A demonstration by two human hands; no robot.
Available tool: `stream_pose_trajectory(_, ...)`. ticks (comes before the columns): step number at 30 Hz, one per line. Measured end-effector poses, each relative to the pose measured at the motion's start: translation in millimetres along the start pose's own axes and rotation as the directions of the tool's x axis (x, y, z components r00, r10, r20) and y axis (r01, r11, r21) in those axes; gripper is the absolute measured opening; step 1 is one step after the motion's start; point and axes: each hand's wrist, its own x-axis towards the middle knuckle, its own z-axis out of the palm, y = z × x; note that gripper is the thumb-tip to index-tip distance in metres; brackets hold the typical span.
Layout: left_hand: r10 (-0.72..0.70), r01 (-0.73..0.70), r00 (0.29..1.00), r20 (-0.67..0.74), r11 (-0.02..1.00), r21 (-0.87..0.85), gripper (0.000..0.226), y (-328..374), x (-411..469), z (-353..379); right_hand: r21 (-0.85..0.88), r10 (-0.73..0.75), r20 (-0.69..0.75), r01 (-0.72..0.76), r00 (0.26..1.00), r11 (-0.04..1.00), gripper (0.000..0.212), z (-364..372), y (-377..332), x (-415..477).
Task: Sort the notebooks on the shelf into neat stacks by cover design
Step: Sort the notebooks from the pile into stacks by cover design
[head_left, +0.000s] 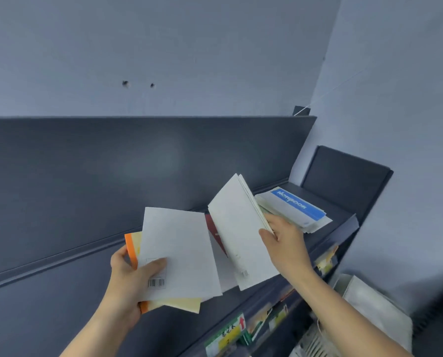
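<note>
Head view is looking down past my forearms at a dark shelf (60,292). Nearest me, paper labels (228,336) are sitting along its front edge. My left hand (131,274) is gripping two notebooks above the shelf. The thumb is pressing on a white notebook (179,253) with its barcode facing up, and under it a cream notebook with an orange spine (132,249) is fanning out to the left. My right hand (283,243) is pinching a thin bundle of white notebooks (237,228) by its right edge, tipping it up at a slant. A red cover (211,225) is peeking out between the two white ones; I cannot tell which hand is carrying it. Just beyond my right hand, a stack of notebooks (296,206) is lying flat near the shelf's right end, with a blue-banded cover on top. Farther back the dark back panel (138,155) is rising, and above it the pale wall (189,47) is showing two small holes.
</note>
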Motion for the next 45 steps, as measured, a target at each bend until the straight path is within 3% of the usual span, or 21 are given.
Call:
stream_pose_trajectory(8,-0.03,0.029,0.992,0.124,0.999,0.018,0.072,-9,50,41,0.087,0.168,-0.127,-0.158,0.978,0.984,0.035,-14,25,29)
stream_pose_trajectory(15,-0.025,0.024,0.988,0.152,1.0,0.014,0.069,-16,74,89,0.12,0.173,-0.146,-0.156,0.974,0.98,0.033,-34,50,63)
stream_pose_trajectory(22,0.001,-0.005,0.998,0.067,0.998,0.06,0.072,-25,87,145,0.038,0.021,-0.179,-0.015,0.984,0.999,0.035,-104,81,137)
stream_pose_trajectory(27,0.037,-0.036,0.999,-0.016,0.998,0.044,0.074,-35,95,192,-0.305,-0.203,-0.272,0.116,0.941,0.945,0.036,-159,107,196)
stream_pose_trajectory(29,0.044,-0.043,0.998,-0.04,0.999,0.024,0.074,-40,96,205,-0.548,-0.342,-0.2,0.185,0.918,0.816,0.035,-156,127,205)
stream_pose_trajectory(31,0.04,-0.041,0.997,-0.073,0.999,-0.001,0.072,-46,95,217,-0.698,-0.357,-0.008,0.251,0.934,0.67,0.034,-136,155,211)
stream_pose_trajectory(34,0.033,-0.037,0.99,-0.138,0.999,-0.03,0.07,-55,91,228,-0.767,-0.075,0.336,0.319,0.939,0.556,0.018,-91,190,211)
stream_pose_trajectory(35,0.026,-0.033,0.987,-0.159,0.999,-0.039,0.07,-57,90,230,-0.761,-0.023,0.405,0.351,0.914,0.546,0.014,-80,197,211)
stream_pose_trajectory(37,0.014,-0.024,0.981,-0.192,0.998,-0.051,0.071,-60,88,231,-0.728,-0.017,0.427,0.354,0.904,0.587,0.03,-69,200,216)
stream_pose_trajectory(39,0.003,-0.013,0.979,-0.201,0.999,-0.047,0.071,-62,85,233,-0.598,-0.064,0.399,0.312,0.915,0.738,0.035,-67,193,217)
stream_pose_trajectory(42,0.004,-0.015,0.98,-0.198,0.998,-0.056,0.069,-62,83,236,-0.193,-0.077,0.396,0.165,0.915,0.967,0.033,-63,166,207)
stream_pose_trajectory(45,0.015,-0.025,0.982,-0.189,0.998,-0.053,0.061,-61,82,237,0.08,0.027,0.665,-0.108,0.746,0.991,0.035,-46,144,188)
